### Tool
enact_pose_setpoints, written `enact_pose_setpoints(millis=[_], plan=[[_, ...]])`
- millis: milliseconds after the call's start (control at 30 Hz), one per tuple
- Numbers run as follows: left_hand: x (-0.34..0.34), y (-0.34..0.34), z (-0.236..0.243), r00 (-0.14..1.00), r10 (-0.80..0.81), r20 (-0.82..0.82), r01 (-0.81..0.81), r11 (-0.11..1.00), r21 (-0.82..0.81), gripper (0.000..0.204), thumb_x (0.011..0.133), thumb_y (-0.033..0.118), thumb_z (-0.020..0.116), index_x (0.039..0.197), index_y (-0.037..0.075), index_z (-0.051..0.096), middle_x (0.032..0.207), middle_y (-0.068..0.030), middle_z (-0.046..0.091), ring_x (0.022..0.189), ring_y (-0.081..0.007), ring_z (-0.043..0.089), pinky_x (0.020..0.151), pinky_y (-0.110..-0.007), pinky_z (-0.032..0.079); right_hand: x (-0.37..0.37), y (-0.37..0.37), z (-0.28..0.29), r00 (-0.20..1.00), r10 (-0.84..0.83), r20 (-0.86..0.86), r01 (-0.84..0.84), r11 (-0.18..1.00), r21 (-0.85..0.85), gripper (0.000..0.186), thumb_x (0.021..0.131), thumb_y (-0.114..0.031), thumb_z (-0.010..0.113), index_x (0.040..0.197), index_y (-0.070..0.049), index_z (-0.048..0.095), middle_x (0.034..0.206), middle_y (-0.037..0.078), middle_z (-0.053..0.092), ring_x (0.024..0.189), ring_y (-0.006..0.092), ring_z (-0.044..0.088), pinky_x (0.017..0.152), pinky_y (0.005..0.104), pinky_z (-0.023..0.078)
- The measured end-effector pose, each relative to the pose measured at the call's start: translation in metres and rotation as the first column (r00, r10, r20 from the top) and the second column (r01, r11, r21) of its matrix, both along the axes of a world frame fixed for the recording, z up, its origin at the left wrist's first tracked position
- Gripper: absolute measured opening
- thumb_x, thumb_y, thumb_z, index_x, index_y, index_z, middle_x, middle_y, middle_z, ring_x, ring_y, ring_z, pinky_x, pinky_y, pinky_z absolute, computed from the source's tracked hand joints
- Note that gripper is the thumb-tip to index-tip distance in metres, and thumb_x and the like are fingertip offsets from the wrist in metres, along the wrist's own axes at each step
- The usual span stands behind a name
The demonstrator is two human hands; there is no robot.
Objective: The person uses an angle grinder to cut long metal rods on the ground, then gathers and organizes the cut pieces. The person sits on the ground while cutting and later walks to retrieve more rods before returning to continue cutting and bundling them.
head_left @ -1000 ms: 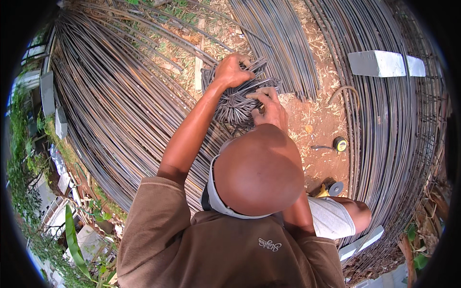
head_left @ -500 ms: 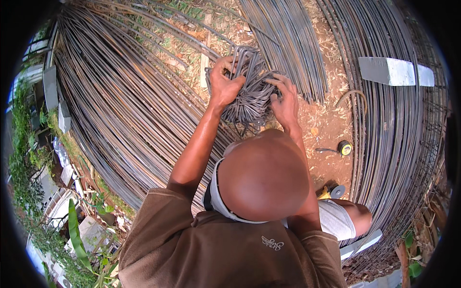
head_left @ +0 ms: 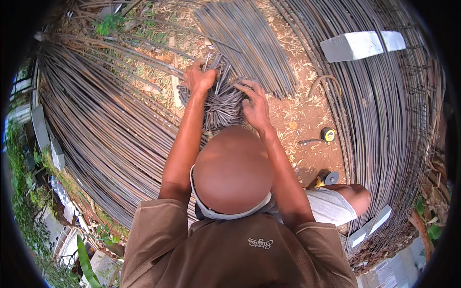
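Observation:
A thick bundle of bent steel bars (head_left: 223, 108), grey and looped like rebar stirrups, sits in front of me at the upper middle. My left hand (head_left: 199, 79) is closed at its upper left side, the fingertips partly hidden behind the bars. On the opposite side my right hand (head_left: 255, 106) has its fingers bent over the bundle's edge, with the thumb lower down against it. Bar ends stick up between the two hands. My head hides the ground just below the bundle.
Long rebar (head_left: 110, 125) fans out on the left. Shorter straight bars (head_left: 245, 43) lie beyond the bundle, and more rebar (head_left: 360, 110) runs along the right under a pale block (head_left: 353, 46). On the soil at right are a yellow tape measure (head_left: 328, 134) and an angle grinder (head_left: 330, 178).
My view has swung, so the bars, tape measure and block appear further left and higher. Both hands remain at the bundle; the right hand's fingers look a little straighter.

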State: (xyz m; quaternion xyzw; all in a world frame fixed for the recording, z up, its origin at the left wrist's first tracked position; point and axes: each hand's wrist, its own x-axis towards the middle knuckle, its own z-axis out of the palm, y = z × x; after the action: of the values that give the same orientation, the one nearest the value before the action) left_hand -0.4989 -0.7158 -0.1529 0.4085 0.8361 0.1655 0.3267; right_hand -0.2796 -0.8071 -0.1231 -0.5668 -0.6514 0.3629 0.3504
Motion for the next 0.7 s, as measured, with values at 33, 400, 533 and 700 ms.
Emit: enact_pose_setpoints(millis=[33,400,533,700], plan=[[0.007,0.019,0.002,0.997,-0.065,0.043,0.066,0.997,-0.028,0.079,0.067,0.035,0.089,0.142,0.017,0.075,0.142,-0.0276,0.071,0.144,-0.0497,0.056,0.124,-0.059,0.04,0.011,0.01,-0.006,1.0,-0.018,-0.021,0.018,1.0,-0.011,0.06,0.083,0.011,0.06,0.133,-0.013,0.084,0.148,0.011,0.071,0.139,0.0372,0.064,0.119,0.049,0.051],[0.05,0.011,0.007,0.801,-0.489,-0.346,0.489,0.867,-0.094,0.102,0.071,0.012,0.088,0.164,0.011,0.046,0.158,-0.0326,0.052,0.145,-0.0546,0.049,0.121,-0.075,0.04,0.09,0.001,0.001,0.963,-0.152,-0.224,0.113,0.978,-0.178,0.053,0.088,0.004,0.068,0.136,-0.014,0.081,0.147,0.016,0.068,0.108,0.0314,0.071,0.094,0.04,0.061],[0.052,0.026,0.054,0.787,-0.556,-0.269,0.572,0.82,-0.022,0.1,0.07,0.016,0.097,0.16,0.009,0.053,0.155,-0.0341,0.054,0.148,-0.0548,0.048,0.123,-0.062,0.044,0.188,-0.006,0.005,0.915,-0.374,-0.15,0.312,0.894,-0.32,0.04,0.094,-0.001,0.072,0.132,-0.011,0.082,0.138,0.02,0.072,0.113,0.0325,0.075,0.098,0.0407,0.061],[0.1,0.047,0.152,0.785,-0.585,-0.202,0.611,0.784,0.104,0.084,0.072,0.023,0.101,0.145,-0.001,0.068,0.141,-0.0332,0.069,0.132,-0.0499,0.066,0.116,-0.052,0.053,0.344,-0.053,0.114,0.853,-0.505,0.134,0.506,0.734,-0.452,0.033,0.1,-0.017,0.068,0.128,-0.014,0.085,0.123,0.016,0.084,0.113,0.0324,0.08,0.099,0.0421,0.061]])
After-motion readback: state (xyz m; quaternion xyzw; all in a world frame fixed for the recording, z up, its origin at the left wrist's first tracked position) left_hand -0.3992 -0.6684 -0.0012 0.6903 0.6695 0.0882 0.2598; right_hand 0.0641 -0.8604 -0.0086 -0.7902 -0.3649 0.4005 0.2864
